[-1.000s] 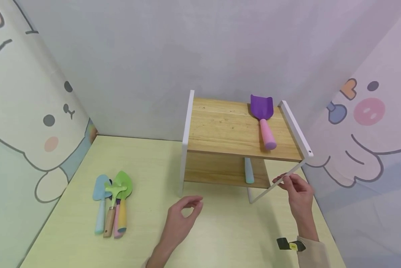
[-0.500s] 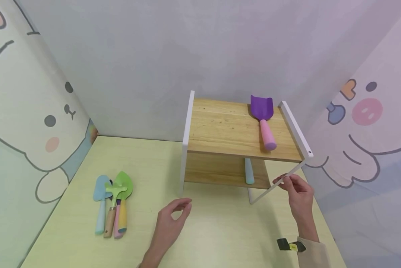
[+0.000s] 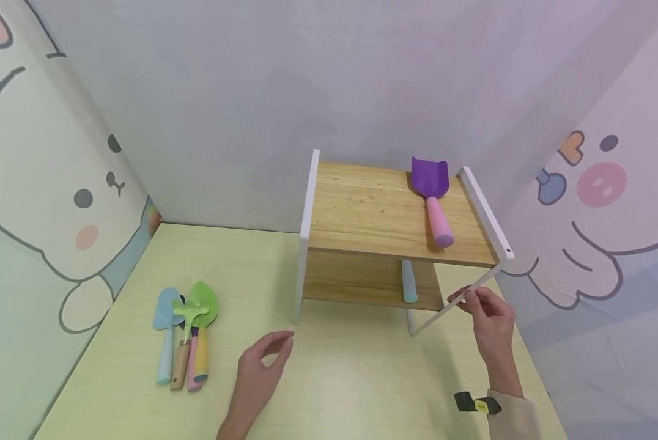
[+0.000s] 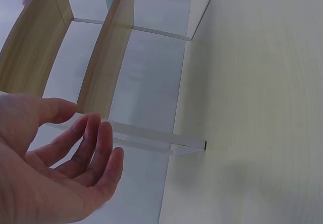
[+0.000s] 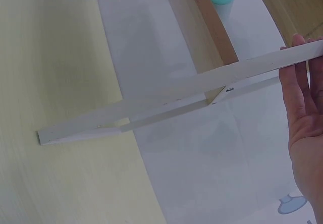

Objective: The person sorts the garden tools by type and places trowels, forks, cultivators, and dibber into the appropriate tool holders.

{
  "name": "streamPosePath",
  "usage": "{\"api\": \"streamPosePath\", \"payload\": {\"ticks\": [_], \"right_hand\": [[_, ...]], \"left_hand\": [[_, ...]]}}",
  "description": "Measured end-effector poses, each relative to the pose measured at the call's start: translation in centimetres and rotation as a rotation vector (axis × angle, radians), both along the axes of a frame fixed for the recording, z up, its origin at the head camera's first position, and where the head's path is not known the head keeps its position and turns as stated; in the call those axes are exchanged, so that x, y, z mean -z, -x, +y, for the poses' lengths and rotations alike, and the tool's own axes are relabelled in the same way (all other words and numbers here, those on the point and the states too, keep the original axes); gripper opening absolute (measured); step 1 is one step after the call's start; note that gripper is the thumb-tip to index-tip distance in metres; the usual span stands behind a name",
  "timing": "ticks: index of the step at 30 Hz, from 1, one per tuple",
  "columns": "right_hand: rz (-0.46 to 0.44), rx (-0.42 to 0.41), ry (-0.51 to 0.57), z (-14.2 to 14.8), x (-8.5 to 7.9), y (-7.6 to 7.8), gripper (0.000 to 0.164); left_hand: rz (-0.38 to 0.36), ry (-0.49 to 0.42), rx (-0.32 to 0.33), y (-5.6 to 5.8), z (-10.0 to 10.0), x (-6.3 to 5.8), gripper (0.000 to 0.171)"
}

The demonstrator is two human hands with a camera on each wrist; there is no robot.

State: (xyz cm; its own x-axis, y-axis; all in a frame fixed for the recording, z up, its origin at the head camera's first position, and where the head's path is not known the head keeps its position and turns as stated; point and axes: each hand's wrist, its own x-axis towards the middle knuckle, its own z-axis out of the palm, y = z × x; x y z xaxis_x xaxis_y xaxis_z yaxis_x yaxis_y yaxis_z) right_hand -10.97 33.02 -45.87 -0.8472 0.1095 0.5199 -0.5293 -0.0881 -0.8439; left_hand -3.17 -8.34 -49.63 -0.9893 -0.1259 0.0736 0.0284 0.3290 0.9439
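Observation:
A two-tier wooden shelf (image 3: 373, 211) with white side frames stands on the table. My right hand (image 3: 491, 318) grips the shelf's right front leg; in the right wrist view the fingers (image 5: 291, 85) wrap the white bar. My left hand (image 3: 258, 376) is in front of the shelf's left leg, thumb and fingers loosely curved with a gap between them, holding nothing. On the top board lies a purple scoop (image 3: 430, 177) with a pink handle. A light blue handle (image 3: 409, 282) shows on the lower board, its other end hidden under the top one.
Several garden tools lie bunched at the table's left: a light blue spade (image 3: 166, 308), a green hand rake (image 3: 189, 315) with wooden handle, and a green trowel (image 3: 205, 299) with yellow handle. Cartoon-printed curtains (image 3: 362, 79) enclose the table (image 3: 356, 391).
My left hand has moved left and slightly toward me, away from the shelf's front. The right hand keeps its grip on the leg; shelf and tools stay put.

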Motion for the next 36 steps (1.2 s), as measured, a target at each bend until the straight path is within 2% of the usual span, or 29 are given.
{"api": "streamPosePath", "payload": {"ticks": [8, 13, 21, 28, 36], "right_hand": [[-0.010, 0.016, -0.007, 0.0, 0.1, 0.0, 0.014], [-0.031, 0.047, -0.024, -0.1, 0.0, -0.2, 0.013], [-0.027, 0.045, -0.024, -0.1, 0.0, -0.1, 0.013], [-0.105, 0.107, -0.077, -0.2, -0.2, -0.3, 0.013], [-0.128, 0.132, -0.100, -0.2, -0.3, -0.5, 0.014]], "left_hand": [[-0.005, 0.030, -0.037, -0.3, -1.4, 0.5, 0.015], [-0.041, 0.058, -0.075, -0.3, -2.3, 0.9, 0.015], [-0.078, 0.072, -0.124, -0.5, -3.4, 1.3, 0.016], [-0.029, 0.023, -0.140, -1.0, -4.4, 1.6, 0.016], [-0.002, 0.071, -0.208, -1.5, -5.9, 2.0, 0.015]]}}
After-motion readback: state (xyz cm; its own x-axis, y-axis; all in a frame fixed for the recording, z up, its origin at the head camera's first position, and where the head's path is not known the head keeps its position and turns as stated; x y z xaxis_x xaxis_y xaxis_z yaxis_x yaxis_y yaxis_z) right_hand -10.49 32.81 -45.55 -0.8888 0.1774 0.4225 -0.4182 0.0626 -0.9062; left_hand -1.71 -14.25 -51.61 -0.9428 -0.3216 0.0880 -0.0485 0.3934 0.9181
